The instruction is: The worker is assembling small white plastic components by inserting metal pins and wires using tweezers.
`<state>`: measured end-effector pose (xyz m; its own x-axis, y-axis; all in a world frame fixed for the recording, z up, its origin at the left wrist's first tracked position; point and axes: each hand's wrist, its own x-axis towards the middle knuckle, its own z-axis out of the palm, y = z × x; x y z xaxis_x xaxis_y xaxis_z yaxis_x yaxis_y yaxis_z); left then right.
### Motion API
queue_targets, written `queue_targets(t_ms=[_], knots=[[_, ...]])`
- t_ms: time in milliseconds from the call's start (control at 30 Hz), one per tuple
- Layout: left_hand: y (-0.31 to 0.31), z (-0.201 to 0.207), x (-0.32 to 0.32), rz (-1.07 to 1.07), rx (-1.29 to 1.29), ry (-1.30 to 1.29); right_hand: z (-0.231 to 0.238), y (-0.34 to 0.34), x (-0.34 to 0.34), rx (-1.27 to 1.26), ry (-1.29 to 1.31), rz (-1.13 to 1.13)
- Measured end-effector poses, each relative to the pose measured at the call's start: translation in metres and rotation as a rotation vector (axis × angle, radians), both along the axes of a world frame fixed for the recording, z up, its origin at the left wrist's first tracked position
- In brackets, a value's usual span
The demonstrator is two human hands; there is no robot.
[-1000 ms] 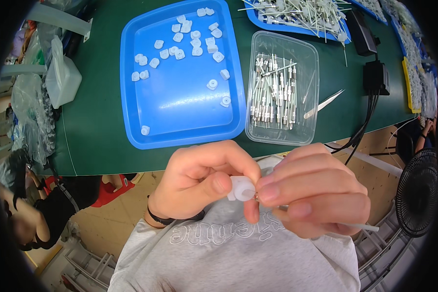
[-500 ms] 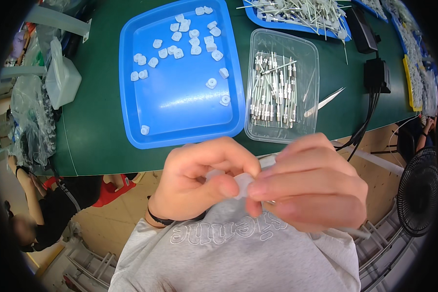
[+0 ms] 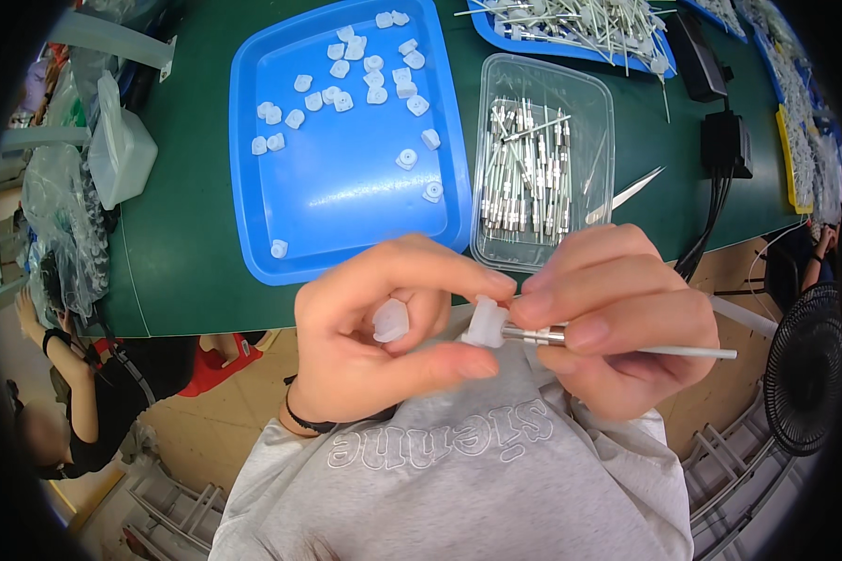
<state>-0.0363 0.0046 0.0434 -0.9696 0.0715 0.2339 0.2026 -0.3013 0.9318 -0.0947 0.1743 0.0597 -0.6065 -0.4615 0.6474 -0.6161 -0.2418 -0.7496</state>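
My left hand (image 3: 332, 323) pinches a whitish translucent plastic cap (image 3: 486, 323) between thumb and index finger. A second such cap (image 3: 390, 321) sits tucked in its curled fingers. In my right hand (image 3: 641, 309) is a thin pale rod with a metal fitting (image 3: 538, 336), held level between thumb and fingers. The fitting's tip meets the right side of the pinched cap; how far in it goes cannot be seen. Beyond the hands, a blue tray (image 3: 337, 201) bears several loose caps, and a clear plastic box (image 3: 610, 122) holds many similar rods with metal fittings (image 3: 529, 178).
Tweezers (image 3: 627, 194) lie right of the clear box on the green table (image 3: 187, 234). Another blue tray (image 3: 571, 56) heaped with rods stands at the back, near black devices with cables (image 3: 723, 148). A black fan (image 3: 805, 369) is at right; another person's arm (image 3: 82, 402) shows at left.
Both hands have risen slightly and the fingers have parted, bringing the cap, the metal fitting and the rod into clear sight. The second cap now shows in my left hand.
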Motion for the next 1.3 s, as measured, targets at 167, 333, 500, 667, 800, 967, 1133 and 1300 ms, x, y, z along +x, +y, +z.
queue_targets(t_ms=[167,333,500,667,800,967,1133,1300], knots=[[0.001,0.000,0.002,0.044,-0.012,-0.041,0.001,0.003,0.002,0.024,0.008,0.000],[0.002,0.001,0.002,0.106,-0.062,-0.056,-0.003,0.003,-0.002,0.008,0.003,0.032],[0.000,0.004,0.003,0.105,-0.123,-0.055,-0.002,0.004,-0.006,0.012,0.013,0.073],[0.001,0.006,0.002,0.119,-0.140,-0.071,-0.002,0.002,-0.007,0.006,0.023,0.065],[0.001,0.007,0.002,0.122,-0.162,-0.121,-0.003,0.005,-0.010,0.056,0.004,0.065],[0.002,0.016,-0.001,0.120,-0.279,-0.120,-0.006,-0.001,-0.001,-0.052,-0.371,-0.001],[0.006,0.013,0.002,0.038,-0.166,-0.117,0.000,-0.006,0.003,-0.179,-0.943,0.160],[0.002,0.015,-0.001,-0.047,-0.164,-0.095,-0.003,-0.008,0.003,-0.208,-1.077,0.267]])
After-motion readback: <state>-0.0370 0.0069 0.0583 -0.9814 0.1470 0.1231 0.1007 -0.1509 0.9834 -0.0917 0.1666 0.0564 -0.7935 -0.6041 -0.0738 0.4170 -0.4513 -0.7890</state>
